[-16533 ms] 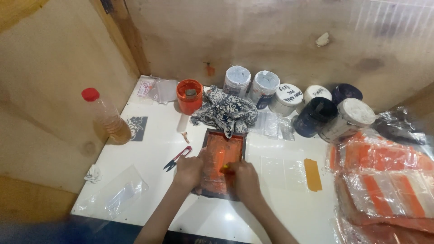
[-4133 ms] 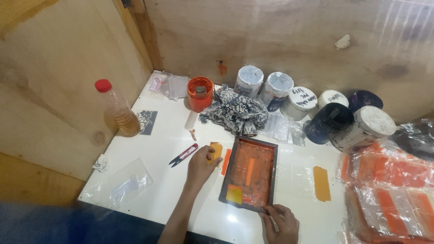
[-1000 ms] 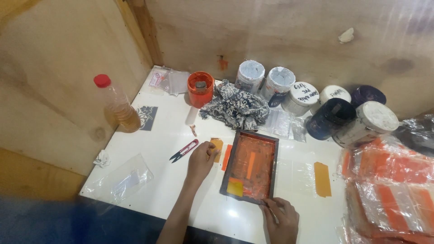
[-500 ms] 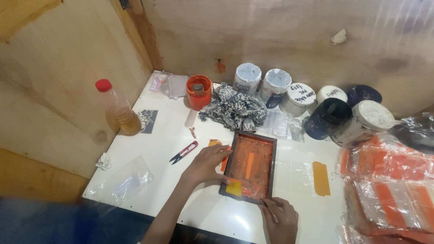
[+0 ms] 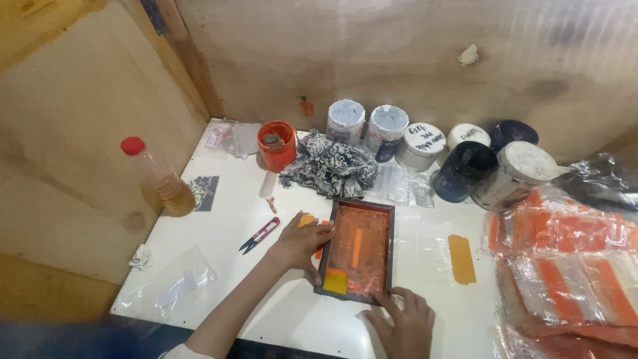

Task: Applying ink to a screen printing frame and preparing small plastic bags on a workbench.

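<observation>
A small dark-framed printing screen (image 5: 359, 249) with orange mesh lies flat on the white table (image 5: 232, 219). My left hand (image 5: 300, 243) rests against the frame's left edge, fingers spread over it, partly covering a small yellow-orange piece (image 5: 306, 220). At the frame's near right corner my right hand (image 5: 402, 322) presses down with its fingers apart. A yellow patch (image 5: 335, 282) sits at the near end of the mesh. Neither hand grips anything.
Red-handled thread snips (image 5: 259, 235) lie left of my left hand. A bottle of amber liquid (image 5: 157, 176), an orange cup (image 5: 277, 144), a patterned rag (image 5: 329, 165) and several paint tubs (image 5: 425, 146) stand behind. Orange packets (image 5: 571, 259) are stacked at the right, and an orange strip (image 5: 460, 258) lies beside the frame.
My left hand has moved right from the table beside the yellow piece onto the frame's left edge. The right hand stays at the near right corner.
</observation>
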